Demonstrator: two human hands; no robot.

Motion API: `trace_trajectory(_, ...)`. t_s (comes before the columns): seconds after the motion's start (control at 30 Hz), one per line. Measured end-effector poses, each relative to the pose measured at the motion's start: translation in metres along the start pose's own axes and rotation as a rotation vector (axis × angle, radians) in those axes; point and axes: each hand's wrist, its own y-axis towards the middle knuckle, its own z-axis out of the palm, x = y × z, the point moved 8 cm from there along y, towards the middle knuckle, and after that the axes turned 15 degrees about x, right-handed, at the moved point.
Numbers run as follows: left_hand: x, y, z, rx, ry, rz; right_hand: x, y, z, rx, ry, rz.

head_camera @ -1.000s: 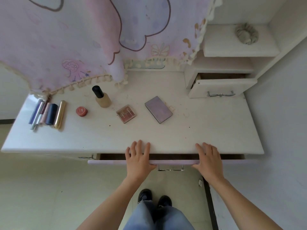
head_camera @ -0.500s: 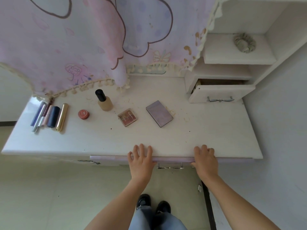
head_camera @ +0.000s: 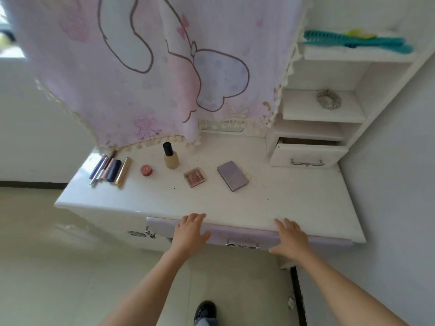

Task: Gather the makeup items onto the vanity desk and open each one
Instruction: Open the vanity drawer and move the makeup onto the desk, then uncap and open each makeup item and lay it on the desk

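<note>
I see both of my bare hands flat against the front of a pale lilac drawer (head_camera: 235, 234) under the front edge of a glossy white vanity desk (head_camera: 294, 203). My left hand (head_camera: 189, 234) is spread open, fingers pointing up toward the desktop edge, gripping nothing. My right hand (head_camera: 290, 237) is also open and flat, palm on the drawer front, to the right of the drawer's metal handle (head_camera: 242, 244), which sits between the two hands.

The makeup lies on the desktop, well beyond both hands and mostly to the left. Farthest left is a row of slim tubes and sticks (head_camera: 109, 170) lying side by side, the outermost one gold. Next to them sits a small round red pot (head_camera: 146, 170), then an upright beige foundation bottle with a black cap (head_camera: 170, 156). To its right lies a small clear-lidded blush palette in pink tones (head_camera: 195, 177), and beside that a closed flat lilac rectangular compact (head_camera: 232, 176), roughly in line above the gap between my hands.

A pink cartoon-print cloth (head_camera: 164, 67) hangs behind the desk. At the right rear, a small white drawer (head_camera: 306, 156) stands partly open.
</note>
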Motion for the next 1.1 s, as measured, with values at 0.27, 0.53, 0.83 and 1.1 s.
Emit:
trace_trajectory(0.27, 0.038, -0.107, -0.018, -0.298, -0.164, -0.184, 0.077, -0.057, -0.034, -0.215, -0.133, -0.375)
trace_trajectory(0.53, 0.115, -0.204, -0.059, -0.558, -0.266, -0.416, 0.213, -0.096, -0.051, -0.261, -0.303, -0.702)
trace_trajectory(0.83, 0.219, -0.249, -0.096, -0.653, -0.339, -0.582, 0.347, -0.094, -0.067, -0.29, -0.394, -0.826)
trace_trajectory(1.1, 0.323, -0.212, -0.168, -0.551, -0.309, -0.526, 0.457, -0.053, -0.082, -0.321, -0.34, -0.74)
